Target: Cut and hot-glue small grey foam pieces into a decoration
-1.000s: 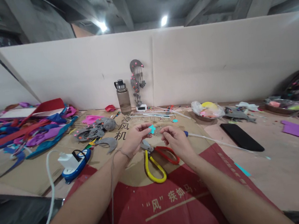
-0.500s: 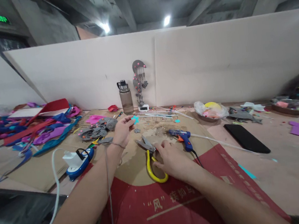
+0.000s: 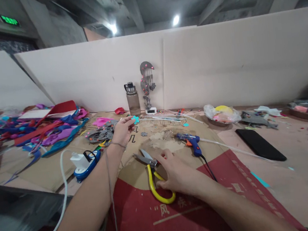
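- With the left hand (image 3: 124, 132) I'm pinching the turquoise star (image 3: 135, 119), just in front of the bottle (image 3: 133, 102).
- With the right hand (image 3: 175, 170) I'm gripping the scissors (image 3: 149, 161) by the handles; their blades are standing apart.
- Cardboard (image 3: 183, 225) is showing between scissors and glue gun (image 3: 192, 142).
- Its right edge is slanting past the black phone (image 3: 260, 145).

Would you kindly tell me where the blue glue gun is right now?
In the head view, the glue gun lies on the cardboard, right of centre, beyond the right hand and left of the black phone.
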The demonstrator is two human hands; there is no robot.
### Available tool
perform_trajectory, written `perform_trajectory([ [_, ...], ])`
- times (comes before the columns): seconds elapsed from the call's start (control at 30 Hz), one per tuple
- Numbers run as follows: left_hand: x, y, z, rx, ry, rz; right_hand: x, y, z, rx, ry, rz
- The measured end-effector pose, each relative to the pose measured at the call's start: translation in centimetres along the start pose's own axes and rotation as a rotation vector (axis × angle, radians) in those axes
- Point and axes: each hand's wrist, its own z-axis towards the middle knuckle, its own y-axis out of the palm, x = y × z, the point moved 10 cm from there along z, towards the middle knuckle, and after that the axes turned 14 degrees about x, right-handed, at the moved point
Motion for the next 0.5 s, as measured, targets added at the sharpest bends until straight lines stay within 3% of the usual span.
perform_trajectory([
  [0.17,-1.4,1.7,-0.7,-0.148,-0.013,0.124,-0.2,0.1,0.0,0.02,-0.007,-0.044],
  [0.5,-2.2,1.8,-0.7,-0.154,0.055,0.247,-0.1,0.0,0.1,0.042,-0.003,-0.075],
])
